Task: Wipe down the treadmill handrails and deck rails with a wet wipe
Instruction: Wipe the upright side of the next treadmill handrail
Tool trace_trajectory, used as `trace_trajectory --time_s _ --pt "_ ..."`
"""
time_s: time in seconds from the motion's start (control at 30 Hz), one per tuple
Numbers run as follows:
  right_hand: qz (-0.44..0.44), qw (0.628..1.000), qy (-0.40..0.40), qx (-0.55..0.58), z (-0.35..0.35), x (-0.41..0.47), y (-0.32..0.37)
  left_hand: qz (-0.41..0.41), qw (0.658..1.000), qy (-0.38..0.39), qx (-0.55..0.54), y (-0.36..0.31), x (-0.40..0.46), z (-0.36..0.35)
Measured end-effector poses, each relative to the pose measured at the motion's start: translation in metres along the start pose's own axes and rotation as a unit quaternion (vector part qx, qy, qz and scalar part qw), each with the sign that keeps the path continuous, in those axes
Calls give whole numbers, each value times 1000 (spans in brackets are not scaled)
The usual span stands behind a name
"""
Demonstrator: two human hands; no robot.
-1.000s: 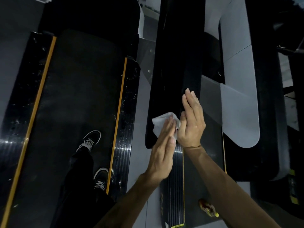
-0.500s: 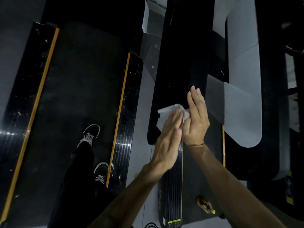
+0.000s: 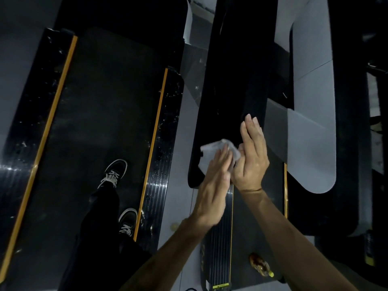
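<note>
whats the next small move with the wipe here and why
Probably slide the left hand and the wet wipe forward along the black handrail. The wipe sits under straight fingers near the rail's rounded near end, beside the right hand, with most of the rail ahead.

Two bare forearms, no sleeves reaching the wrists, each ending in an ungloved left hand point(image 3: 212, 185) and right hand point(image 3: 251, 156), no rings or watch to be made out (only a thin band or crease, hard to tell which, at the right wrist). Below, loose black trousers point(image 3: 98, 223) falling wide over the ankles. On the feet, dark low sneakers point(image 3: 114, 172) with white soles and pale laces (the nearer one half hidden under the trouser hem).
</note>
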State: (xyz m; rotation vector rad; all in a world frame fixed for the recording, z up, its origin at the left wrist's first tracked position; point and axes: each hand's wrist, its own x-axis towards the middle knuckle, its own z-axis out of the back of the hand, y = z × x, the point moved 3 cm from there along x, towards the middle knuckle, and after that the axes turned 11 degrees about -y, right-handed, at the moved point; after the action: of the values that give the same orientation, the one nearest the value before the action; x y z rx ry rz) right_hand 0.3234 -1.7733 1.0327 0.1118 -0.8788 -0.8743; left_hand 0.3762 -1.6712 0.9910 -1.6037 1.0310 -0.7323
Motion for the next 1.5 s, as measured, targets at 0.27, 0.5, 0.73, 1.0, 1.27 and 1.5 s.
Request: trace_trajectory --time_s 0.27,0.5,0.73,1.0,1.27,1.5 --pt "10 1000 -2 -5 -1 0 0 91 993 -79 -22 10 20 8" --pt "9 1000 1 -7 -1 0 0 -85 979 -112 147 10 -4 14" --pt "18 1000 3 -23 -1 -1 -1 0 979 -165 121 18 27 13" --pt "19 999 -1 -25 -2 -2 -2 -29 972 -200 118 9 7 10" --pt "19 999 -5 -31 -2 -2 -2 -40 969 -189 154 -2 16 1" --pt "24 999 -6 -32 -2 -2 -2 -31 989 -119 82 18 -13 -7"
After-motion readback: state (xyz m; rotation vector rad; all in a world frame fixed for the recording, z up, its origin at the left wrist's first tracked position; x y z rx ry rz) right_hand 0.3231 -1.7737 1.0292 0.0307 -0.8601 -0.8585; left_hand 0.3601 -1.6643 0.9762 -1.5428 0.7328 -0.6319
